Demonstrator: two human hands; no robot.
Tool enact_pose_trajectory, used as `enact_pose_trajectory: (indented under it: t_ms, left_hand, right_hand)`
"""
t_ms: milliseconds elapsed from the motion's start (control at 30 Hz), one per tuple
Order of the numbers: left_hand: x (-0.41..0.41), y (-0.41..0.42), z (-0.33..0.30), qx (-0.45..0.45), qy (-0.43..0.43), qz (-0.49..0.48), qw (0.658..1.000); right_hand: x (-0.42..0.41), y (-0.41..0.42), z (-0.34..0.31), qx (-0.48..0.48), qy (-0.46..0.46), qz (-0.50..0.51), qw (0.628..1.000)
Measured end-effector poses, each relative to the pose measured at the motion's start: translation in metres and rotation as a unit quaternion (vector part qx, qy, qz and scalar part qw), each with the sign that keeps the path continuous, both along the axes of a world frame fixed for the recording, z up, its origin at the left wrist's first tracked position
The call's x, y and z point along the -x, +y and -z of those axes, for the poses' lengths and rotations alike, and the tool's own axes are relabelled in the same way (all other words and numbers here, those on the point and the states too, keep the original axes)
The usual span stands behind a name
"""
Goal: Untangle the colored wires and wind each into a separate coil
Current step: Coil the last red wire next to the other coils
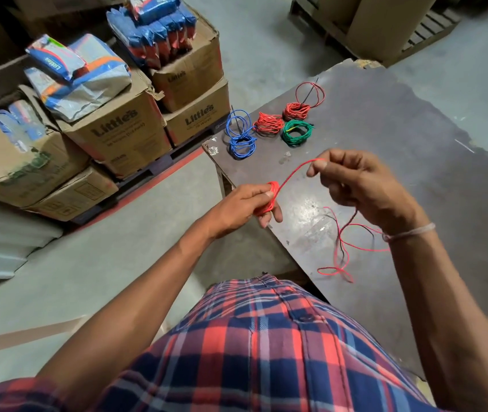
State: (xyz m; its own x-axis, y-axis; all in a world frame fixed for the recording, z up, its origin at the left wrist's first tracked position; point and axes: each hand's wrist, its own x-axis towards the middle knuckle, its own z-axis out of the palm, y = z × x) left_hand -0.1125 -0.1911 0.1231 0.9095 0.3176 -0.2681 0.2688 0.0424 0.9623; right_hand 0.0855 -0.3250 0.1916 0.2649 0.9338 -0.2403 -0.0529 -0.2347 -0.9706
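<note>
Plaid shirt (266,346) fills the near edge, before a dark table (415,173). Left hand (245,206) grips a small red coil (270,197) wound round its fingers; right hand (358,185) pinches the red wire (293,173) running from it. At the table's far left lie a blue coil (241,144), two red coils (268,124) and a green coil (296,133).

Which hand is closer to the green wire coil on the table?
Right. The right hand is just below the green wire coil, pinching the red wire. The left hand is farther down and left, holding the red coil.
</note>
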Motion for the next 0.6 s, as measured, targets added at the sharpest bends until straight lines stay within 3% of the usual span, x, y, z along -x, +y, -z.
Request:
enact_pose_trajectory:
  t_ms: [367, 467, 600]
  left_hand:
    - [0.003, -0.004, -0.012, 0.199, -0.076, -0.022, 0.977]
    - [0.0, -0.001, -0.018, 0.24, -0.12, -0.046, 0.962]
    - [-0.008, 0.006, -0.026, 0.258, -0.162, -0.1, 0.947]
  right_hand:
    - [-0.014, 0.033, 0.059, 0.038, -0.12, 0.103, 0.987]
    - [0.003, 0.032, 0.08, 0.091, -0.091, 0.086, 0.988]
    - [0.037, 0.023, 0.086, 0.147, -0.007, -0.007, 0.989]
